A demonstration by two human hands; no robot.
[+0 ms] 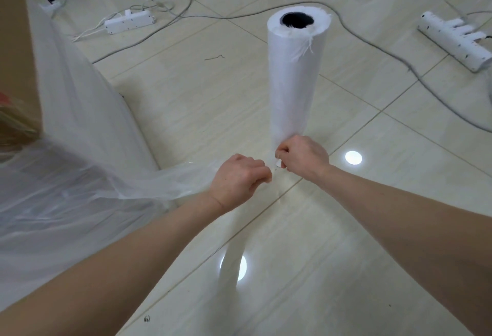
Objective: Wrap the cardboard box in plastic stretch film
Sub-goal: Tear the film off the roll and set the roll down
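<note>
Two bare hands meet low in the middle of the head view, and everything else is told from their fingers. Far to the left of the left hand's fingers stands the cardboard box (16,64), cut off by the frame edge, its near side draped in loose stretch film (80,128) that spills down onto the tiled floor (186,101) and gathers into a narrowing rope running right, straight into the left hand (238,180). That hand is closed into a loose fist, its fingers (262,173) curled shut around the gathered end of the film. Just to the right, nearly touching it, the right hand (303,156) is also closed, its fingers (282,153) pinching a small white bit of film at the foot of the roll. Directly beyond those fingers the film roll (294,75) stands upright on the floor, its dark hollow core facing up and frayed shreds of film hanging from its top rim. Well beyond the left hand's fingers, to the upper left, a white power strip (130,21) lies among grey cables (372,43); well beyond the right hand's fingers, far to the upper right, lies a second white power strip (455,40), with plugs in it.
</note>
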